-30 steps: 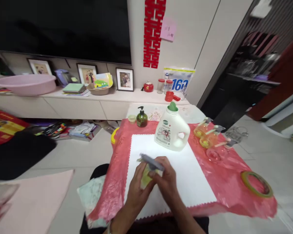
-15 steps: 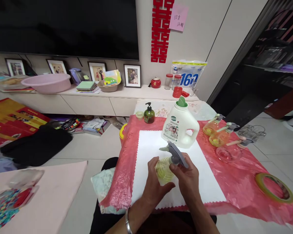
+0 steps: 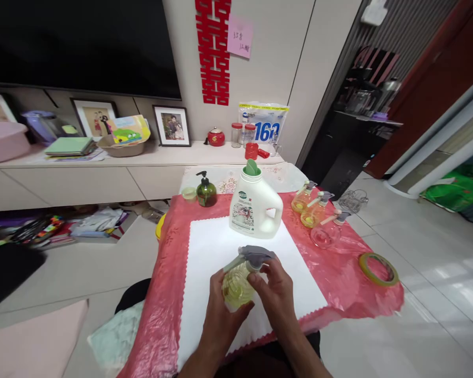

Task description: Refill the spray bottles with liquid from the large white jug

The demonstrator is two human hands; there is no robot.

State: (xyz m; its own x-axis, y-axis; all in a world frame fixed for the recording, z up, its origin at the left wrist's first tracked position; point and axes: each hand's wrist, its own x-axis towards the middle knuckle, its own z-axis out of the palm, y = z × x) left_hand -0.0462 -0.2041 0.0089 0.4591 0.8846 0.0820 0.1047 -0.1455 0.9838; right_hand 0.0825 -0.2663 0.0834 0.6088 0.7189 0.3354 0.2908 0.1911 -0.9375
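— While both hands are up over the white sheet (image 3: 220, 241), what's in them?

— One small spray bottle (image 3: 236, 281), yellowish liquid inside, grey trigger top. It's at the near middle of the sheet, lifted a little off it as far as I can see.

— Which hand does what?

— His left hand (image 3: 220, 310) is wrapped round the round body from the left, fingers closed on it. The right hand (image 3: 274, 289) is clamped on the same bottle higher up, fingertips at the neck just under the grey head.

— And the nozzle?

— Points left and slightly down.

— What's behind it?

— A white jug (image 3: 254, 207) with a green cap, standing upright on the far edge of the sheet. Left of that, a dark green pump bottle (image 3: 206, 191) with a small cup (image 3: 189, 194) just beside it.

— On the right?

— Three more spray bottles (image 3: 317, 215) in a row on the red cloth (image 3: 339, 268), the nearest one looking clear. Farther right and nearer, well apart from them, a tape roll (image 3: 377, 268) lies flat by the cloth's edge.
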